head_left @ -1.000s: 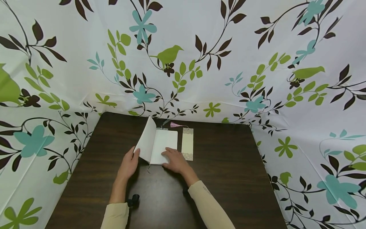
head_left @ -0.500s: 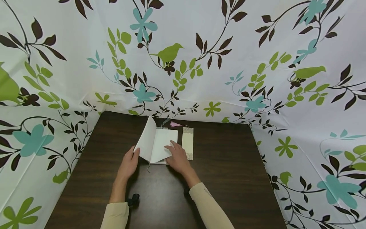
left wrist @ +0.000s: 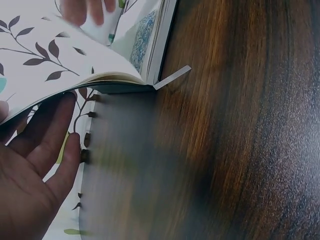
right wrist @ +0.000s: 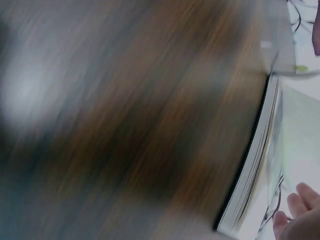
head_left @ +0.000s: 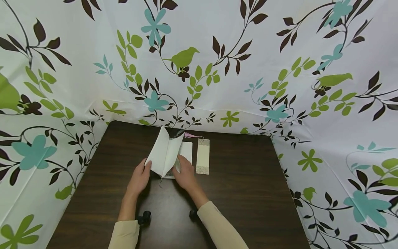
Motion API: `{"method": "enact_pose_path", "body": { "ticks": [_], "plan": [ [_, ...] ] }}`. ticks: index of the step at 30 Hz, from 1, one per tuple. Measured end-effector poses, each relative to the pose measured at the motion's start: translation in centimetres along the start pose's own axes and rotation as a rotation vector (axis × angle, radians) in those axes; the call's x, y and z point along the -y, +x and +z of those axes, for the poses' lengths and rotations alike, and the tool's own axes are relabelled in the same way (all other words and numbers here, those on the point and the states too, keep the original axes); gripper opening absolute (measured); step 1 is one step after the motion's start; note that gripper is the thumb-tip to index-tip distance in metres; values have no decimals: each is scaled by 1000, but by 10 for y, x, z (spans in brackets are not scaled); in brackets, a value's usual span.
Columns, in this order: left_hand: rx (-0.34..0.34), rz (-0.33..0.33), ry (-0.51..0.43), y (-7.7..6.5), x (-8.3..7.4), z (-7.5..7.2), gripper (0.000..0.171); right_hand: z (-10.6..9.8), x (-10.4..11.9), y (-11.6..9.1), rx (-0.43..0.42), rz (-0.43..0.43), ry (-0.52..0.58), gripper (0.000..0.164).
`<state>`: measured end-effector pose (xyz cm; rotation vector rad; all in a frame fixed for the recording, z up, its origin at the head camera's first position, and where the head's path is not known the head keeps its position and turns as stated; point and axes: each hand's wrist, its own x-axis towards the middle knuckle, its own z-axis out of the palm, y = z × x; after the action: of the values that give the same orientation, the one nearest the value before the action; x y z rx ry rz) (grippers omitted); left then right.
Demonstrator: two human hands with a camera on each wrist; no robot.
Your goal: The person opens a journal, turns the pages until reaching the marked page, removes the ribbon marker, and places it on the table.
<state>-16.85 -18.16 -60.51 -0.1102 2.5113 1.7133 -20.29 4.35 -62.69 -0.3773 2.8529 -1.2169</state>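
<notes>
Above the tabletop [head_left: 245,193], the left hand [head_left: 139,178] grips the open notebook [head_left: 158,152]; whether the right hand [head_left: 186,176] pinches its lifted page [head_left: 173,150] is unclear.

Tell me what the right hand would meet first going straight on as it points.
The right hand would probably meet the lifted page of the notebook first; depth is unclear, so they may be touching.

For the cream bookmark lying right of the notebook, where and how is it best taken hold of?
Probably by its right long edge, about halfway along, pinched from the right. The bookmark lies flat on the table, so an edge likely needs lifting first; the notebook sits close on its left, and the pink tassel trails leftward from its far end.
</notes>
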Motion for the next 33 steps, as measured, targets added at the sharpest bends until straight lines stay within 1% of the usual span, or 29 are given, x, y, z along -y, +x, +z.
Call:
{"method": "enact_pose_path", "body": {
  "ticks": [6,11,13,16,18,20,22,23,25,28,29,31,33],
  "plan": [
    [-5,2,-11,1,-4,2,62,11,15,1,102,-112,-30,60],
    [4,5,-48,2,-5,3,62,13,23,1,149,-211,-60,57],
    [12,11,-69,2,-6,3,65,12,25,1,155,-233,-69,55],
    [12,11,-72,2,-6,3,68,10,28,0,157,-251,-87,54],
    [11,9,-52,2,-5,3,68,9,28,0,172,-249,-76,53],
    [-2,2,-24,3,-5,4,65,7,28,1,199,-239,-39,51],
    [-5,-5,-4,3,-5,5,63,5,27,2,220,-195,15,49],
    [-4,-7,3,4,-4,5,62,4,26,3,216,-163,32,48],
    [0,-16,2,5,-4,6,62,2,22,5,171,-65,45,47],
    [11,-26,-5,5,-3,6,63,-1,13,9,39,118,-6,47],
    [9,-26,-8,5,-2,6,63,-2,10,11,12,173,-33,49],
    [2,-20,-10,4,-1,4,62,-3,5,14,-7,254,-72,53],
    [-4,-17,-15,2,1,2,61,-3,3,16,25,300,-87,59]
  ]
}}
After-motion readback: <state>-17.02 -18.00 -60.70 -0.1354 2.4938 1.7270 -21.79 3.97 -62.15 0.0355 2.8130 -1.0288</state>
